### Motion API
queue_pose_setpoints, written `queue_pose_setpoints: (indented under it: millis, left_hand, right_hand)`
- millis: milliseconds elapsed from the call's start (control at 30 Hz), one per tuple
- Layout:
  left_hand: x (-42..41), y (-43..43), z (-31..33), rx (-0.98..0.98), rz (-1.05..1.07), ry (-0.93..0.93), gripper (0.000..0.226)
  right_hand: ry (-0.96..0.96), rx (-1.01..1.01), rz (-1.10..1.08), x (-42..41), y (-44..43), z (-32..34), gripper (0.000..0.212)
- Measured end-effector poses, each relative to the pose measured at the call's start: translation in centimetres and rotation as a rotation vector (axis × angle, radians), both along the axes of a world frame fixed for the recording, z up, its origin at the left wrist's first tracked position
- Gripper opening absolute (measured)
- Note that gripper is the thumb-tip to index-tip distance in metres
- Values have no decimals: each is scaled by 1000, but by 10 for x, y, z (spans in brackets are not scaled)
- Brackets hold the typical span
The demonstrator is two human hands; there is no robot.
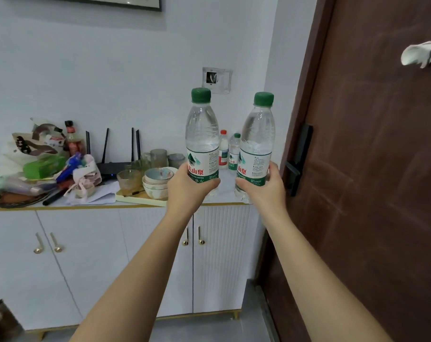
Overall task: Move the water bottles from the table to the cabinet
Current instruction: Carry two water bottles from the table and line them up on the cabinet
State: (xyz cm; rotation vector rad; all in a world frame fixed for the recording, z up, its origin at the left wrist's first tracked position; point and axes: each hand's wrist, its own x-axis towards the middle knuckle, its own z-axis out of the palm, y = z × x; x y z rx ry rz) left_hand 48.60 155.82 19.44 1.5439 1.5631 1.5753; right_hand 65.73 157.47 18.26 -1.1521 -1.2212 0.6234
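Water bottle clasped low in left hand, second bottle likewise in right hand — set both upright, gently, on cabinet.

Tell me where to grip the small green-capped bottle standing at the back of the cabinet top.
Grip the small bottle around its upper body, just below the cap, coming from the front. It stands upright, and the red-capped bottle crowds its left side.

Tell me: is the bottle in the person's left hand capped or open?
Capped. The left hand grips the left bottle upright, and its green cap sits on the neck.
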Motion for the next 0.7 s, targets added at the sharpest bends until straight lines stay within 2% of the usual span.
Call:
queue_pose_setpoints:
  millis: [133, 333, 533, 700]
  left_hand:
    - [-9, 58, 1, -11, -17, 29, 50]
    - [-13, 130, -22, -64, -33, 43, 60]
    - [-6, 201, -59, -124, -11, 59, 48]
    - [9, 266, -102, -198, 9, 41, 48]
  right_hand:
    - [-11, -11, -35, -11, 55, -2, 65]
    - [-17, -62, -45, -16, 123, -23, 62]
    - [-52, -138, -7, -10, 196, -57, 62]
    - [-88, -214, 37, 2, 268, -99, 60]
